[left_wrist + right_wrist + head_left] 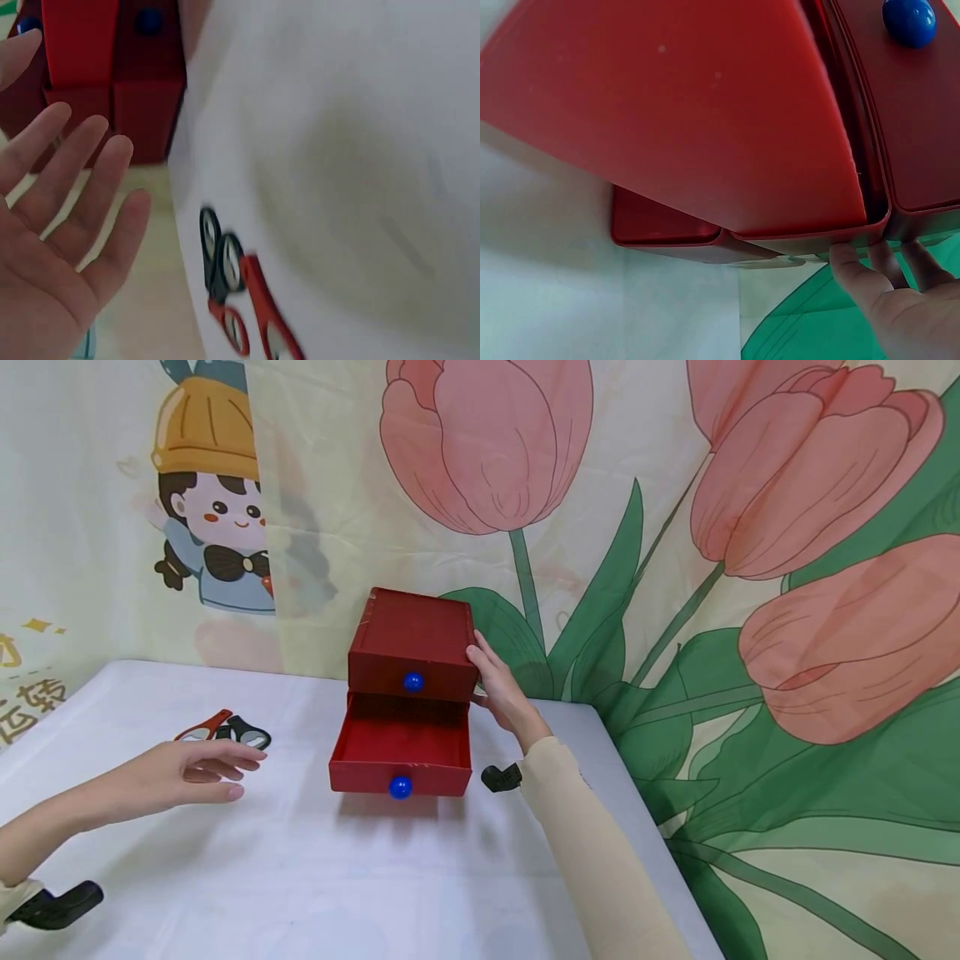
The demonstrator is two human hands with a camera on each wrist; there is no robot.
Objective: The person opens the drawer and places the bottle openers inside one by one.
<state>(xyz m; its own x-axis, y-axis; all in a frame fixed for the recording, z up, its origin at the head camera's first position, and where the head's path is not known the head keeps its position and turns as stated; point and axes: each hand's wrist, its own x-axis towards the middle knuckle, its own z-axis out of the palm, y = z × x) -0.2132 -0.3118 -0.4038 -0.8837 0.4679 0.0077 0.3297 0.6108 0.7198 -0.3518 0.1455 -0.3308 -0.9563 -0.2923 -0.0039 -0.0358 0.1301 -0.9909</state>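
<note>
A red drawer box (420,622) with blue knobs stands on the table. Its upper drawer front (382,675) is closed, while the drawer (345,752) below is pulled out and shows a bare red floor. My right hand (504,689) rests against the box's right side, fingertips (844,259) touching the wall near the closed drawer. To the left of the box, my left hand (202,772) hovers above the table with fingers extended and nothing held. Just beyond it lie scissors with black handles (251,732) and red handles (213,722).
A white cloth covers the table (390,877). Behind it hangs a backdrop (337,460) printed with tulips and a cartoon figure. Black wrist-camera mounts (60,906) stick out from both cuffs.
</note>
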